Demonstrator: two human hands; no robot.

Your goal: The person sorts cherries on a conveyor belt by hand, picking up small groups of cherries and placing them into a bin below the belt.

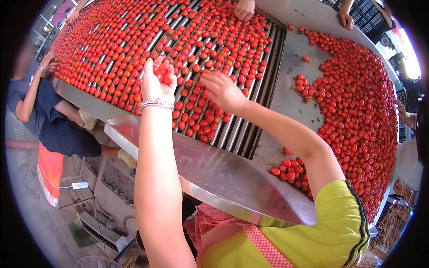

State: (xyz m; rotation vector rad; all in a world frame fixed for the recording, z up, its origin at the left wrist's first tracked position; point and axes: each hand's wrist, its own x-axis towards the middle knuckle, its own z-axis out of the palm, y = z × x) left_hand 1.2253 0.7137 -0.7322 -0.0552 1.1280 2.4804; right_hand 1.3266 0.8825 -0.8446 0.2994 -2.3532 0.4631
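Observation:
Rows of small red tomatoes (117,80) lie on a metal roller conveyor (231,134). Over them my left hand (159,82) is turned palm up, its fingers curled round several small tomatoes (162,74). A bracelet (157,103) circles that wrist. To its right, my right hand (223,91) is held palm down just above the tomatoes near the conveyor's right part; its fingers are extended, and whether they touch any fruit is hidden beneath them.
A metal tray (285,100) right of the rollers holds a large heap of tomatoes (358,117). A metal ledge (228,174) runs before me. A co-worker's hand (244,10) reaches in at the top; a seated person (50,110) works at the left, others at the right.

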